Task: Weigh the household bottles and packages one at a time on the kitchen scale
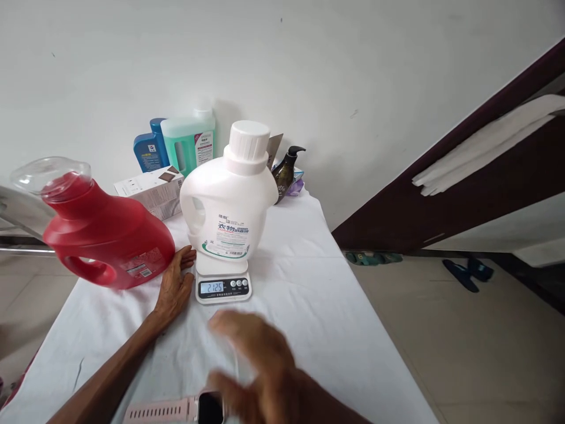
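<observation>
Scale just right of left hand

- Setting: a room in a home, used as an improvised weighing station.
- Work surface: a table covered with white cloth, set against a plain white wall.
- Household goods: laundry detergent jugs, a pump bottle, a small kitchen scale.
- Floor: beige tiles; slippers lie beside a dark wooden door frame.
</observation>
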{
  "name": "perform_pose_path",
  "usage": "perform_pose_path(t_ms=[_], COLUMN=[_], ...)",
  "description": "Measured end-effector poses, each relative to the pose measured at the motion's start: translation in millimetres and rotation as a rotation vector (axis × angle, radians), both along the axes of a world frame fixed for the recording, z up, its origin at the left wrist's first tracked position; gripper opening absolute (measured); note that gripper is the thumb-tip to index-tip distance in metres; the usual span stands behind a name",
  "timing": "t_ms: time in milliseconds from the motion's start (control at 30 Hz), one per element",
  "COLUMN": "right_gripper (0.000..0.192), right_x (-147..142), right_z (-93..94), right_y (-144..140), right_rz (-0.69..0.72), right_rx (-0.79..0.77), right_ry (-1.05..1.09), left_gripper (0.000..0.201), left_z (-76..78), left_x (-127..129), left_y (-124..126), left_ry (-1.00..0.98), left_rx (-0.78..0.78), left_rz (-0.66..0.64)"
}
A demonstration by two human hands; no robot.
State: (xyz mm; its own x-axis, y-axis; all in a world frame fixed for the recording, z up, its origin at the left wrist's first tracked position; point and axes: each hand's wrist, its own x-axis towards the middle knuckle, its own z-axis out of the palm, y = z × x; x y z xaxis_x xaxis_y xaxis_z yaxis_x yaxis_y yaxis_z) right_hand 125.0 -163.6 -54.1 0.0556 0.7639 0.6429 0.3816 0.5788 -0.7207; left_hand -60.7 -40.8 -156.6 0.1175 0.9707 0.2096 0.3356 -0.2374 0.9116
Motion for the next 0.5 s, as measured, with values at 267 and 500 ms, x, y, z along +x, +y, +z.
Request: perform_pose_path(t_ms=[267, 500], right_gripper=[0.059, 0.046], right_x=[66.4, 65.8], right_z=[15.5, -10.0], right_y=[86.6, 93.8], right_rz=[-0.334, -0.260], right_rx=[-0.052, -0.245], right_ry=[0.260, 0.387], left_gripper=[0.065, 0.065], left_z=[-0.8, -3.5], left_x=[0.3, -2.1], left_y=[0.2, -8.6], left_ry=[-0.006, 0.004], left_rx=[0.013, 0.036], left_rz=[0.001, -0.012])
